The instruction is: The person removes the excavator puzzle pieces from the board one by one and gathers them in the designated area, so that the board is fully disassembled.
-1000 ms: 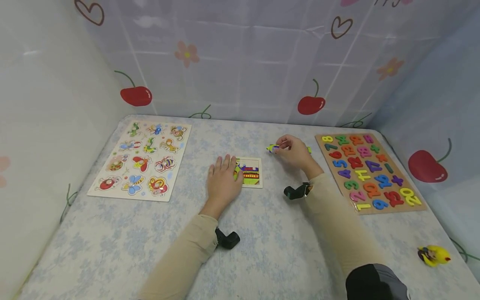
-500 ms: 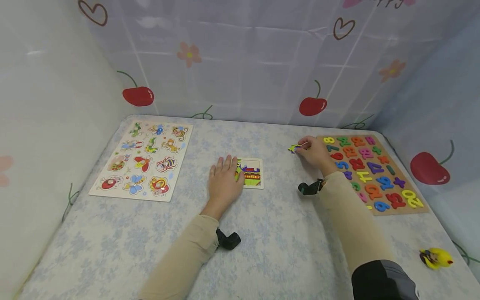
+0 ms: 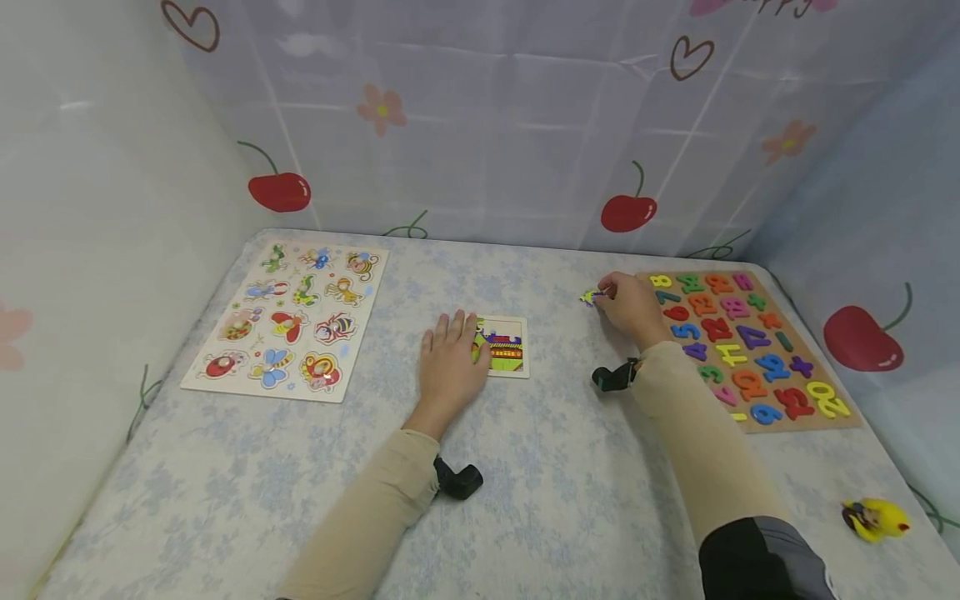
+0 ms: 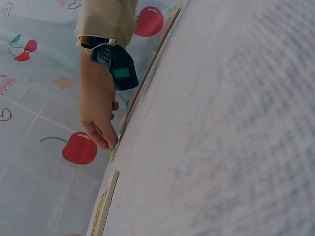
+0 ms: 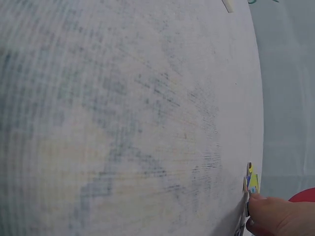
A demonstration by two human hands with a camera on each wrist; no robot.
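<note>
My left hand (image 3: 452, 367) lies palm down with straight fingers over the left part of a small framed jigsaw puzzle (image 3: 506, 346). A red, purple and yellow picture shows on its uncovered right side. Farther back and to the right, my right hand (image 3: 632, 310) pinches a small green-and-purple puzzle piece (image 3: 588, 297) between thumb and fingers. In the right wrist view the piece (image 5: 253, 182) stands out past the thumb, close to the tabletop; the palm side of the grip is hidden. The left wrist view shows the puzzle's edge (image 4: 109, 196) in front of the right hand (image 4: 98, 118).
A number puzzle board (image 3: 840, 421) lies at the right, partly under the right forearm in view. On the left is an insect puzzle board (image 3: 247, 333). A yellow toy figure (image 3: 876, 519) sits near the right edge. A printed curtain (image 3: 480, 125) hangs behind the table.
My right hand has moved right with the puzzle piece, away from the small puzzle, then nearly stopped beside the number board. The left hand has stayed on the puzzle.
</note>
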